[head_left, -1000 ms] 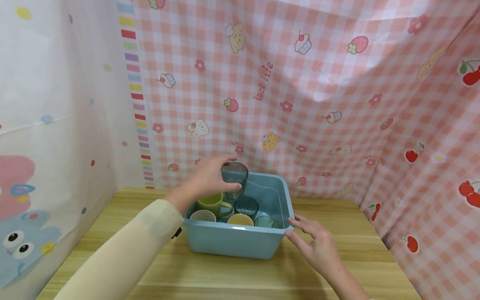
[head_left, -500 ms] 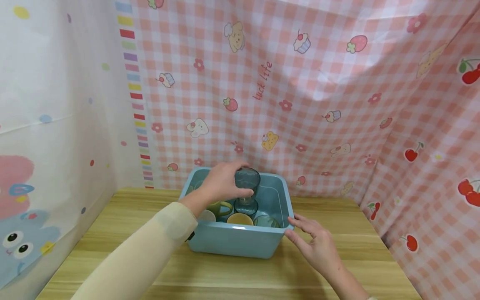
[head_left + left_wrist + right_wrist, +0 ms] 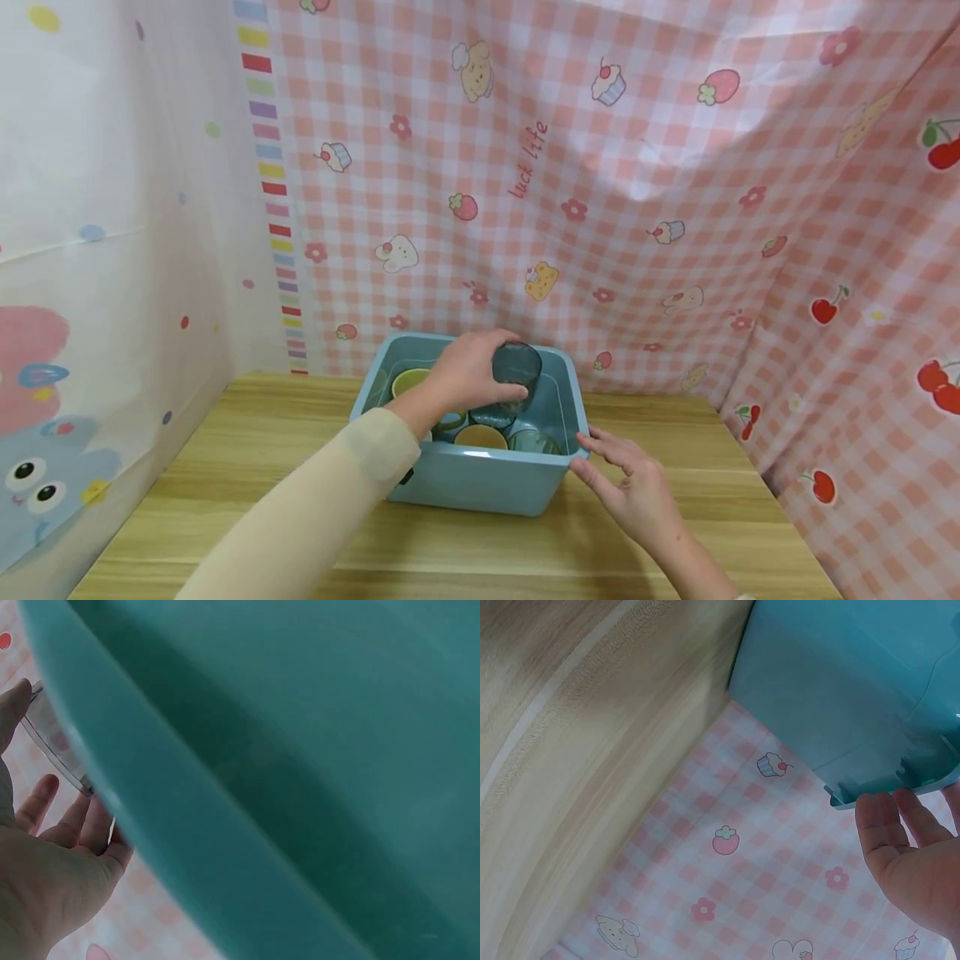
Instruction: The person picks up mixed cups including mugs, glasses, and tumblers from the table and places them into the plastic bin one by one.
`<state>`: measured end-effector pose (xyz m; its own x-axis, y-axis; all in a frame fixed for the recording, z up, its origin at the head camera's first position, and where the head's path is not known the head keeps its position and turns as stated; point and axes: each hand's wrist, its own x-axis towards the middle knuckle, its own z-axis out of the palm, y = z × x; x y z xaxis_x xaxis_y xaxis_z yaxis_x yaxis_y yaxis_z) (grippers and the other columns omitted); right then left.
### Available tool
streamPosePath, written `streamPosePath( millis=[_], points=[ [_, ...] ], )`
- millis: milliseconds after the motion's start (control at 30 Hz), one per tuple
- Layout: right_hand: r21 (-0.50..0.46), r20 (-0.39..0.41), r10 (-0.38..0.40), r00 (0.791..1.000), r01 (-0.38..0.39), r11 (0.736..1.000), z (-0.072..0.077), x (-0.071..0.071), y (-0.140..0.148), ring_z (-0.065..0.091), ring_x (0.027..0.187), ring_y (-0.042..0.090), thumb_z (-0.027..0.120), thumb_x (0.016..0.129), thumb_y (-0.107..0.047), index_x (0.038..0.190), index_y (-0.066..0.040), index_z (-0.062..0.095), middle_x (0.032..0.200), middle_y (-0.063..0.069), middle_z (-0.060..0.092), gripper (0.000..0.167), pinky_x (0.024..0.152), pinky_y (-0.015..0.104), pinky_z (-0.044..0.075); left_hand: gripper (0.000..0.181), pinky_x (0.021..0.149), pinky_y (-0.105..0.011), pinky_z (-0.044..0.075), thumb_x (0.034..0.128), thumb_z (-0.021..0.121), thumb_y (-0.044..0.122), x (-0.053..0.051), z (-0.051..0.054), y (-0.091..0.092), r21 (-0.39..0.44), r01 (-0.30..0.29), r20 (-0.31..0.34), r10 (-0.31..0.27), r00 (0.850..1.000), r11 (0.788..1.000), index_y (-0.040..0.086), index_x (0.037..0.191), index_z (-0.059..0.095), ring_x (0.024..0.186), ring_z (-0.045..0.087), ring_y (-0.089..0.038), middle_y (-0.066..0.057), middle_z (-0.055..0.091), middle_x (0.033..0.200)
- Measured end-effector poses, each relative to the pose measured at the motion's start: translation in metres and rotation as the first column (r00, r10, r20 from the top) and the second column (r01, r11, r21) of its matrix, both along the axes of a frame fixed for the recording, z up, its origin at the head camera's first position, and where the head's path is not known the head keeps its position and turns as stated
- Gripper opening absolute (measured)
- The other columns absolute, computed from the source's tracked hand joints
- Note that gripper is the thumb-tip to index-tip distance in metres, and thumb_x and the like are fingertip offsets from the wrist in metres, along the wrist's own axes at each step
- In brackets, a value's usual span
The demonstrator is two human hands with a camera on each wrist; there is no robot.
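My left hand (image 3: 474, 368) grips a smoky dark glass tumbler (image 3: 517, 371), thumb on its near side, over the right half of a blue plastic bin (image 3: 480, 479). In the left wrist view, the bin's rim hides part of the tumbler (image 3: 54, 739). Below it inside the bin are another dark glass (image 3: 491, 415), a yellow cup (image 3: 480, 437), a clear greenish glass (image 3: 534, 442) and a green mug (image 3: 411, 382). My right hand (image 3: 636, 492) touches the bin's front right corner, with its fingers (image 3: 889, 825) fairly straight against the rim.
The bin stands on a wooden table (image 3: 465, 558). A pink checked curtain (image 3: 525, 167) hangs close behind it, with a cherry-print cloth (image 3: 862, 400) on the right and a white printed cloth (image 3: 135, 208) on the left.
My left hand has moved rightward and slightly down with the tumbler, from the middle of the bin toward its right side. The green mug's rim shows again. My right hand stays at the corner.
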<state>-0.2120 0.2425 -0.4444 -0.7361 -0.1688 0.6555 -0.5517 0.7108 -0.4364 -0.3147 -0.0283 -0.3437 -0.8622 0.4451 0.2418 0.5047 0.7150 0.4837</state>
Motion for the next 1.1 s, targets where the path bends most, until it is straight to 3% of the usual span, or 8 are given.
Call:
streamPosePath(
  millis=[400,500,633,700,867,967,1100],
  points=[
    [0.000,0.009,0.000,1.000,0.000,1.000,0.000,0.000,0.000,0.076,0.117,0.031,0.088,0.089,-0.014,0.122,-0.010,0.082,0.130,0.009,0.079,0.033,0.091,0.051,0.065,0.074,0.116,-0.051,0.051,0.0896,0.087,0.046,-0.002,-0.009,0.025,-0.018,0.003,0.012,-0.003,1.000,1.000,0.017,0.152,0.058,0.139,0.061,-0.030,-0.008,0.064,0.152],
    [-0.005,0.003,0.006,1.000,-0.006,1.000,0.000,0.000,0.000,0.076,0.117,0.031,0.088,0.089,-0.014,0.121,-0.009,0.082,0.129,0.009,0.079,0.033,0.094,0.035,0.064,0.073,0.117,-0.051,0.051,0.0898,0.087,0.044,-0.003,-0.012,0.030,-0.012,-0.005,0.028,0.006,1.000,1.000,0.019,0.152,0.058,0.140,0.060,-0.030,-0.007,0.064,0.152],
    [-0.012,-0.001,0.011,1.000,-0.011,1.000,0.000,0.000,0.001,0.076,0.116,0.030,0.088,0.089,-0.013,0.121,-0.010,0.082,0.129,0.008,0.079,0.033,0.098,0.012,0.053,0.072,0.117,-0.050,0.052,0.0901,0.087,0.042,-0.003,-0.014,0.035,0.008,-0.013,0.049,0.013,0.999,1.000,0.019,0.151,0.058,0.139,0.060,-0.029,-0.007,0.065,0.151],
    [-0.009,-0.002,0.010,1.000,-0.010,1.000,0.000,0.000,0.001,0.076,0.116,0.030,0.088,0.089,-0.014,0.121,-0.010,0.082,0.129,0.008,0.079,0.033,0.098,0.017,0.057,0.071,0.117,-0.050,0.052,0.0904,0.087,0.041,-0.003,-0.016,0.037,0.016,-0.016,0.061,0.015,0.998,1.000,0.019,0.151,0.058,0.140,0.060,-0.029,-0.007,0.065,0.150],
    [0.006,-0.003,0.003,1.000,-0.003,1.000,0.000,0.000,0.000,0.076,0.116,0.030,0.088,0.089,-0.014,0.122,-0.012,0.082,0.129,0.008,0.079,0.034,0.092,0.045,0.065,0.068,0.116,-0.050,0.052,0.0910,0.087,0.041,-0.004,-0.021,0.042,0.009,-0.031,0.073,0.031,0.997,0.999,0.022,0.150,0.058,0.140,0.059,-0.029,-0.005,0.066,0.149],
    [0.003,-0.005,0.006,1.000,-0.006,1.000,0.000,0.000,0.001,0.076,0.116,0.030,0.088,0.089,-0.014,0.123,-0.014,0.082,0.129,0.008,0.079,0.034,0.096,0.031,0.063,0.068,0.116,-0.050,0.052,0.0911,0.087,0.042,-0.006,-0.024,0.044,-0.003,-0.040,0.075,0.040,0.996,0.999,0.023,0.150,0.059,0.139,0.059,-0.029,-0.004,0.067,0.148],
    [-0.010,-0.010,0.017,1.000,-0.017,1.000,-0.002,0.000,0.001,0.076,0.115,0.031,0.088,0.088,-0.013,0.122,-0.013,0.082,0.128,0.009,0.079,0.034,0.100,0.005,0.046,0.068,0.116,-0.050,0.052,0.0910,0.087,0.043,-0.007,-0.029,0.047,-0.016,-0.049,0.083,0.050,0.995,0.999,0.023,0.150,0.059,0.140,0.058,-0.029,-0.003,0.067,0.148]
  ],
)
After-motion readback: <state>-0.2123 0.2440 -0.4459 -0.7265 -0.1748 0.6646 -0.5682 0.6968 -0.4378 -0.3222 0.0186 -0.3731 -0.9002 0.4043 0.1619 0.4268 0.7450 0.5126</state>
